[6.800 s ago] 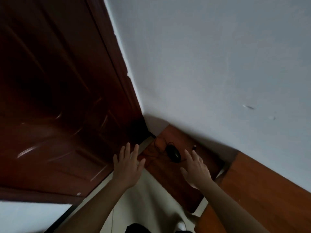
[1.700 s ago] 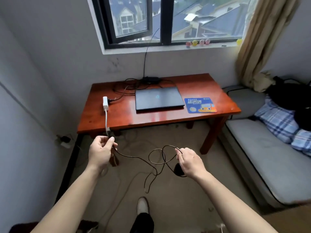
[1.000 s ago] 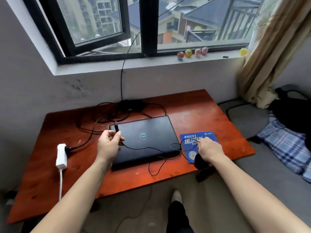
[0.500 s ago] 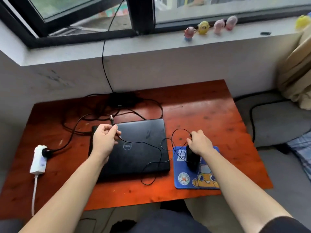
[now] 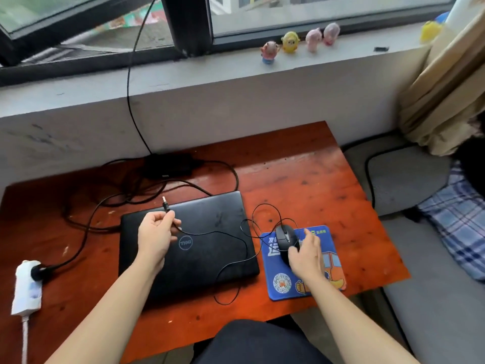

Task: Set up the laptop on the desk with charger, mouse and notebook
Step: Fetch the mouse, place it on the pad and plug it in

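The laptop [image 5: 187,244] lies closed and flat on the red-brown bench [image 5: 301,179], its lid logo facing up. Above its lid, the left hand [image 5: 157,232] is closed on the mouse cable [image 5: 223,233] just behind the USB plug [image 5: 165,203], which sticks up past the fingers. The right hand [image 5: 305,254] rests with loosely spread fingers on the near side of the black mouse [image 5: 284,239]; its grip is open, touching but not clasping. The mouse sits on a blue pad [image 5: 301,285] just right of the laptop. The thin cable loops from the mouse across the lid. Behind the laptop, a black charger brick [image 5: 170,165] lies among coiled cords by the wall. A white power strip [image 5: 27,287] hangs over the bench's left front edge. Small figurines [image 5: 291,42] stand on the sill.
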{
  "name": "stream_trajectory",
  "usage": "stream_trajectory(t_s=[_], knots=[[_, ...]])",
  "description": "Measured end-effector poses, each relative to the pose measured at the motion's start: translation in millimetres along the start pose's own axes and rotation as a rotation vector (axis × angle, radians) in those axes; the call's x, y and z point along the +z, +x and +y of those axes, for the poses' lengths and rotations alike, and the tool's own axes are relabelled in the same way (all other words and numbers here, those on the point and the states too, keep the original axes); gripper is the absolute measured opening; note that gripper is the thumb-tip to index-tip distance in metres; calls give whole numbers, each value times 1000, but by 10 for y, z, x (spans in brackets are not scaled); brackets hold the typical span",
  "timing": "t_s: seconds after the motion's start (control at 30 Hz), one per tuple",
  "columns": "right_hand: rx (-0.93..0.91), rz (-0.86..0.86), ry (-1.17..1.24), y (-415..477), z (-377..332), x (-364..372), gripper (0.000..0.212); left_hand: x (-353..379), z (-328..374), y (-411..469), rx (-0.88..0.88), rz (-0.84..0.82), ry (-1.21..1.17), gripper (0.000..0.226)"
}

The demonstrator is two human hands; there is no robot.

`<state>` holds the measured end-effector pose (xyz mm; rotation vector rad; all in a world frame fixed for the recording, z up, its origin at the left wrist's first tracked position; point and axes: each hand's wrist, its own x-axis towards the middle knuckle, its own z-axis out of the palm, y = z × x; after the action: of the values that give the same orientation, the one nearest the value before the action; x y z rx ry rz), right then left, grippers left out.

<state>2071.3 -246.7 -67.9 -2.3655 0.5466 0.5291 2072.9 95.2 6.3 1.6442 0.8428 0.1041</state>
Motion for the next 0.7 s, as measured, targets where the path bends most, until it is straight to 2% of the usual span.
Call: stream_trajectory(t_s=[0.1,0.27,0.37,0.47,0.57,0.7], knots=[[53,-78,-159,-74,-24,94,91,51,-11,37,-33,-26,-15,12],[37,-3,-240,-19,-138,146,73,156,-35,51,-80,-129,7,12],[-100,25,-295,-26,-156,120,77,163,-62,118,-69,-179,58,14],[-191,70,-272,-74,-165,57,75,216,-108,193,-100,-208,115,15],[-183,188,-118,-158,-143,-1,73,369,-159,214,-141,-247,196,17],[-232,317,-87,-249,-72,-152,74,679,-173,170,-82,-308,291,12]])
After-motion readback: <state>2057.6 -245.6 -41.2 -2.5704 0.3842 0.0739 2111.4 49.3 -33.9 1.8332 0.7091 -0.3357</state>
